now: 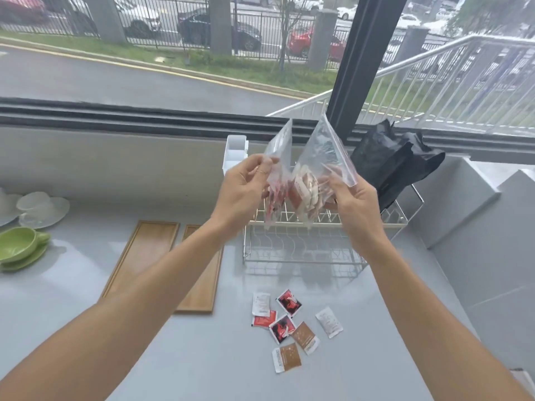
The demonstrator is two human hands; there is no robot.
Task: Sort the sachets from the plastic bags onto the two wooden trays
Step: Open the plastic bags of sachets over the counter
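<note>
i hold two plastic bags (304, 169) of sachets mid-air above wire rack (301, 244); left hand (246, 189) fingers, right hand (351, 202) fingers pinching bag corners. wooden trays (142, 256) bare, desk left. risk: weak pinch spills sachets into rack.

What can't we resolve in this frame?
- Right wooden tray: left forearm covers its middle.
- Sachet count inside the plastic bags: motion blur, overlap.
- Print on loose sachets: too small.
- Left hand and right hand: fingertips partly hidden behind the bags.
</note>
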